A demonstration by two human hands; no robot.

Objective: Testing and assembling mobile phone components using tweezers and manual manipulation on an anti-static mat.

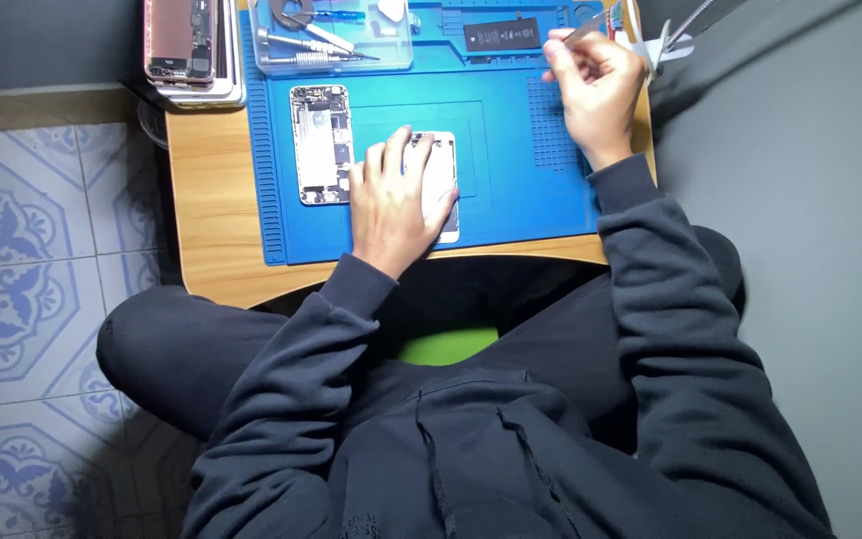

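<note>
Dark hooded sleeves (511,399) fill the near field, with a green cushion edge (448,344) showing between the knees. Beyond them, the left hand (391,205) lies flat, fingers (403,150) spread, pressing a white rectangular phone panel (440,180) onto the blue silicone work mat (521,190) that covers the wooden tabletop (207,200). Just left of those fingers lies an opened silver phone chassis (319,143), internals exposed, apart from the hand.

Farther out, the right hand (596,85) is raised over the mat's far right corner, fingers (566,50) pinched shut on a thin metal tool (591,30), likely tweezers; its tip is too small to read. Judged step: the panel is steadied while a tool is readied. Bringing the tip down calls for a clear path to the panel edge, which the left palm partly covers.

Beyond the left fingers stand a clear plastic tray of screwdrivers (331,40), a black flat battery (501,35), and a stack of phone bodies (192,45) at the far left corner.
</note>
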